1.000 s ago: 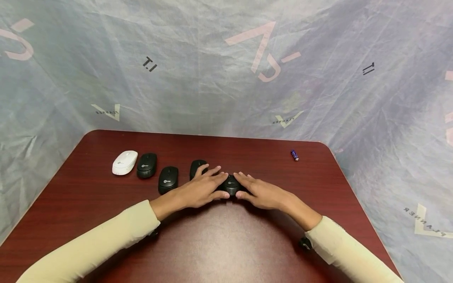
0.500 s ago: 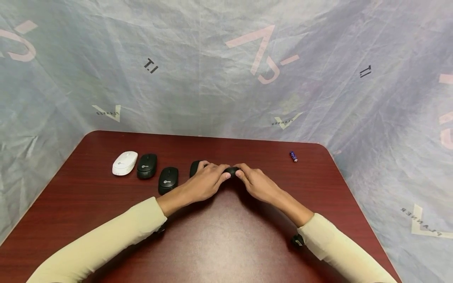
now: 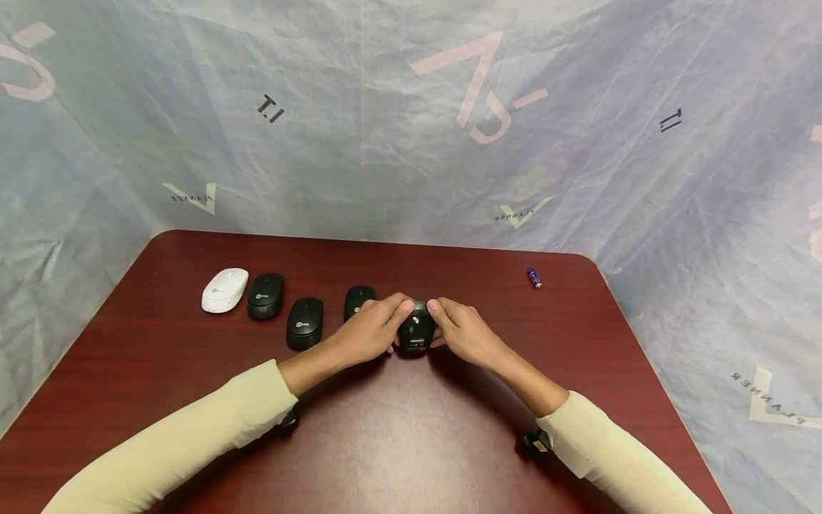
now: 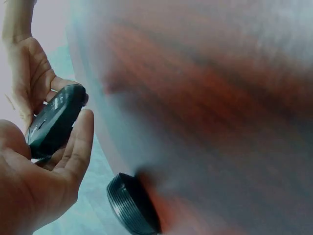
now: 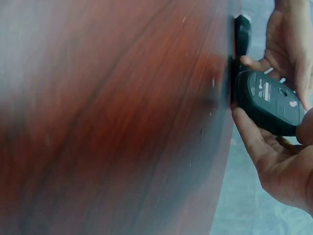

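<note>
A black computer mouse (image 3: 416,332) is held between both hands above the middle of the table, its labelled underside turned up toward the head view. My left hand (image 3: 371,328) grips its left side, thumb near the far end and fingers beneath. On the other side my right hand (image 3: 467,330) holds it the same way. In the right wrist view the underside of the mouse (image 5: 274,100) shows a sensor hole and a pale label. The left wrist view has the mouse (image 4: 56,120) tilted between the fingers of both hands.
Left of the hands lie a white mouse (image 3: 225,290) and black mice (image 3: 266,296), (image 3: 305,323) in a loose row. Another black mouse (image 3: 357,301) sits partly behind my left hand. A small blue battery (image 3: 534,278) lies at the table's (image 3: 578,335) back right.
Both hands have gone from lying over the mouse with extended fingers to gripping its sides. The mouse has been lifted and turned over, so its underside now faces up.
</note>
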Demonstrator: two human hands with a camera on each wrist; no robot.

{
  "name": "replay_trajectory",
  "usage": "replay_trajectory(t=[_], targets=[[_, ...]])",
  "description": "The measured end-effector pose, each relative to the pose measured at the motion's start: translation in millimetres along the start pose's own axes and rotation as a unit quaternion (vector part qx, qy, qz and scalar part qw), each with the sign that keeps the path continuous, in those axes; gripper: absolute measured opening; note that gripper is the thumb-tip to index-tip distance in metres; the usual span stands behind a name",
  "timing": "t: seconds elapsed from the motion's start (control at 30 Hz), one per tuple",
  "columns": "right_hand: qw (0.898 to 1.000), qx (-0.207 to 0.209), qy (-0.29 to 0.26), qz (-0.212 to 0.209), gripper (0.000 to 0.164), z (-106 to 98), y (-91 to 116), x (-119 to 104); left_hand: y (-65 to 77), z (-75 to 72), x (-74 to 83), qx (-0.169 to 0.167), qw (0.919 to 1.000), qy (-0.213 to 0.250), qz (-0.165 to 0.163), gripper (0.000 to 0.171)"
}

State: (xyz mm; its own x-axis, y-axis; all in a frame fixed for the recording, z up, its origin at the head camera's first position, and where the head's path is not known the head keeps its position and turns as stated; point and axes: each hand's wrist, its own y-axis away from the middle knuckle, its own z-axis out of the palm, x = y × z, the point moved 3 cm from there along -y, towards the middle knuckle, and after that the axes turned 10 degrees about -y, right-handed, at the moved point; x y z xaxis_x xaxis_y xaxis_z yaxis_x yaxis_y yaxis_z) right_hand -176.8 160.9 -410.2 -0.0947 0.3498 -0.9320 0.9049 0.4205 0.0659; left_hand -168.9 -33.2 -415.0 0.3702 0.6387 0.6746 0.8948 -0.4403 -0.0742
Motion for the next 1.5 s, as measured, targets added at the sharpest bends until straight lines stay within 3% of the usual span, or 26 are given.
replay_trajectory(t=[0.13, 0.33, 0.53, 0.63, 0.87, 1.17, 1.37, 1.5], targets=[[0.998, -0.008, -0.055, 0.021, 0.048, 3, 3, 0, 3.3, 2.1, -0.7, -0.008, 0.9982, 0.055, -0.022, 0.044], [0.996, -0.011, -0.075, 0.037, 0.044, 6, 10, 0, 12.0, 7.3, 1.6, -0.035, 0.9912, 0.115, -0.056, 0.043], [0.994, -0.042, -0.089, 0.037, 0.033, 15, 20, -1, 20.3, 7.9, -0.6, -0.051, 0.9828, 0.164, -0.069, 0.039], [0.995, -0.042, -0.085, 0.028, 0.033, 21, 23, -2, 22.1, 6.9, -1.0, -0.045, 0.9841, 0.159, -0.065, 0.038], [0.998, 0.003, -0.054, 0.013, 0.027, 28, 25, -2, 19.1, 9.7, 1.1, 0.0, 0.9932, 0.1, -0.06, 0.039], [0.999, 0.043, 0.025, 0.003, 0.024, 31, 24, -6, 17.2, 19.2, 5.1, 0.015, 0.9857, 0.14, -0.093, 0.037], [0.999, 0.042, 0.02, 0.003, 0.028, 32, 20, -15, 14.8, 14.2, 7.0, 0.022, 0.9858, 0.135, -0.097, 0.04], [0.999, 0.044, -0.012, 0.008, 0.029, 26, 17, -19, 13.1, 7.3, 8.1, 0.013, 0.9796, 0.177, -0.094, 0.042]])
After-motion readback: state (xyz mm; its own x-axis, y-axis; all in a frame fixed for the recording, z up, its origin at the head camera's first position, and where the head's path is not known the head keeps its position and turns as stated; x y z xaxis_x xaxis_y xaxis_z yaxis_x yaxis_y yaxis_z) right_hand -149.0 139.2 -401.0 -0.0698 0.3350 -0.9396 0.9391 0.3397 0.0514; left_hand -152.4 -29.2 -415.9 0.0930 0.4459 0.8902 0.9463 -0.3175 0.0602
